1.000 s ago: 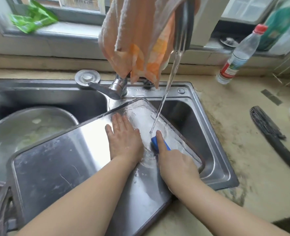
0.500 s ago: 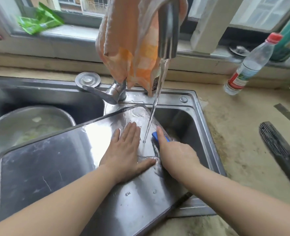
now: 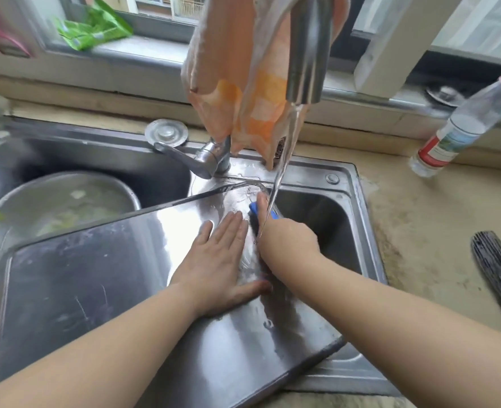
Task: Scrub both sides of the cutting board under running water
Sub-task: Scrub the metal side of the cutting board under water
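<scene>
stainless steel made up most of the scene: a double-basin steel sink [image 3: 358, 184] was set into a mottled beige stone countertop [image 3: 437, 219], and a large rectangular steel cutting board [image 3: 102, 287] lay tilted across the sink, its far corner reaching over the right basin and its near corner overhanging the sink's front rim. a round steel bowl [image 3: 52, 207] holding cloudy water with pale green scraps sat in the left basin, partly hidden behind the board's far edge. an orange and peach cloth [image 3: 237, 83] hung over the tall steel faucet [image 3: 306, 51], and a thin stream of water [image 3: 284, 160] fell from the spout onto the board's far corner. the left hand [image 3: 222, 260] lay flat on the wet board, fingers straight and close together, thumb spread out to the side, pressing the board down. the right hand [image 3: 284, 237] sat just beside it, fingers curled round a small blue scrubber [image 3: 255, 209], held against the board right where the water landed; only a bit of the scrubber showed past the fingers. a clear plastic bottle with a red cap and red label [image 3: 461, 125] stood tilted on the counter at the right. a long black ridged tool [image 3: 499, 269] lay near the right edge. a crumpled green plastic bag [image 3: 96, 28] rested on the window sill
</scene>
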Tool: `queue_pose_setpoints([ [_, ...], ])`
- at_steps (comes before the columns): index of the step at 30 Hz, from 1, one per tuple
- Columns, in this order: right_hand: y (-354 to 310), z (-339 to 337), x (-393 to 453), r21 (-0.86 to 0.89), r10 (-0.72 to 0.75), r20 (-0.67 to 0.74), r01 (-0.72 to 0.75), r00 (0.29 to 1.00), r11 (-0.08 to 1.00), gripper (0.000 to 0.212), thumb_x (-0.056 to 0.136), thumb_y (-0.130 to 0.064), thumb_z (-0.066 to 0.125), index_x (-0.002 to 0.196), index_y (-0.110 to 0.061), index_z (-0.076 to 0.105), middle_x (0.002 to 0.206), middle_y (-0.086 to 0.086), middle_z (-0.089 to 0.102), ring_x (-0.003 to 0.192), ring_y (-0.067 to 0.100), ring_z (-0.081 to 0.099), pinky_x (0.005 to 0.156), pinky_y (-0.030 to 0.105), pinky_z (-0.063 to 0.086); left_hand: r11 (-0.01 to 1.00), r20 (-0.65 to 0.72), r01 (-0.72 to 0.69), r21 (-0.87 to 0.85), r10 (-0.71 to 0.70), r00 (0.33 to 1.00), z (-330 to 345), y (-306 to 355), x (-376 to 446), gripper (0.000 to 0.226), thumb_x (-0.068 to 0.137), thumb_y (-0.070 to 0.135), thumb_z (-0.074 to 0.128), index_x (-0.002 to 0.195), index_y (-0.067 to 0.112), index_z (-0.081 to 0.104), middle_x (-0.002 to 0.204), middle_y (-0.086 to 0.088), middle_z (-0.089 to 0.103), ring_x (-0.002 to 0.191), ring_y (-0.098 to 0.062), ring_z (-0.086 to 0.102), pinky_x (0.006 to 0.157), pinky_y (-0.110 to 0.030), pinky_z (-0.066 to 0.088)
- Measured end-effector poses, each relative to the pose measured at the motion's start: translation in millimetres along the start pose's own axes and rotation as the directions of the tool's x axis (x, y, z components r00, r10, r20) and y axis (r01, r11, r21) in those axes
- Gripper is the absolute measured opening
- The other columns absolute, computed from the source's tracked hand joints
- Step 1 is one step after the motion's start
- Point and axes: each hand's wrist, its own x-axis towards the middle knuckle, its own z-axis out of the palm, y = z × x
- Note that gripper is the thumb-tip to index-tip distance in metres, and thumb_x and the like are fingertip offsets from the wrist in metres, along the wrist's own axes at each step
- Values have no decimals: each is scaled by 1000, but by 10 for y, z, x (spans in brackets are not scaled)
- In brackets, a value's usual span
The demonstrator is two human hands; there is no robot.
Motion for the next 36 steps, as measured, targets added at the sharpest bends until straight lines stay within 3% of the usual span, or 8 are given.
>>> queue_pose_setpoints([
  [4,216,322,-839,-63,-5,73,9,997,998,90,86,-13,36,137,-31,-35,74,7,52,50,21,44,45,29,27,999,10,-40,-10,40,999,-35,-55,-26,111,70,87,9,149,12,-11,157,-5,-16,142,-15,-22,117,-45,-3],
  [10,-61,-83,429,-76,24,-32,-26,999,997,74,95,-20,41,150,-22,-8,107,12,63,78,30,54,61,36,37,992,4,-127,26,127,992,-32,-230,-97,112,69,88,5,149,12,-9,157,-4,-13,143,-15,-20,118,-42,-5],
  [13,57,-61,350,15,-16,-10,16,1000,1000,58,97,-52,25,149,-35,3,114,12,60,97,33,59,69,37,35,978,51,-202,58,199,979,-95,-357,-147,112,69,89,8,150,12,-7,157,-5,-13,142,-14,-20,118,-39,-7],
  [16,131,36,78,154,-43,-15,45,999,987,53,94,-59,20,143,-51,2,110,12,57,92,35,58,68,37,35,971,128,-222,94,209,969,-190,-460,-216,117,65,90,9,149,11,-7,156,-8,-16,141,-15,-24,117,-37,-11],
  [20,83,6,-125,201,-49,27,42,998,979,52,96,-55,24,144,-50,4,113,7,62,97,33,57,69,35,34,979,96,21,203,-41,995,-216,-373,-410,119,58,88,-3,149,11,-2,157,-12,-10,144,-24,-15,114,-48,-9],
  [24,53,-33,-475,214,-40,36,31,999,976,51,98,-53,19,146,-46,4,118,9,62,101,34,58,73,38,36,958,80,285,29,-286,955,-38,-94,-627,88,82,69,9,149,14,-6,157,-11,-15,144,-25,-18,113,-53,-6],
  [30,-237,358,-1184,135,-225,11,221,974,966,65,97,-51,25,134,-48,-28,85,10,60,63,32,56,49,34,26,955,-33,296,31,-295,955,53,-41,-661,76,85,52,-1,149,11,-5,157,-13,-11,144,-27,-16,113,-54,-2],
  [36,-415,72,-159,-68,11,-52,-14,999,998,73,96,-14,33,149,-21,-16,104,18,63,80,33,60,60,36,37,942,-32,336,-11,-336,941,86,-26,-591,76,87,54,-1,148,11,-8,157,-13,-13,143,-26,-18,113,-55,-4],
])
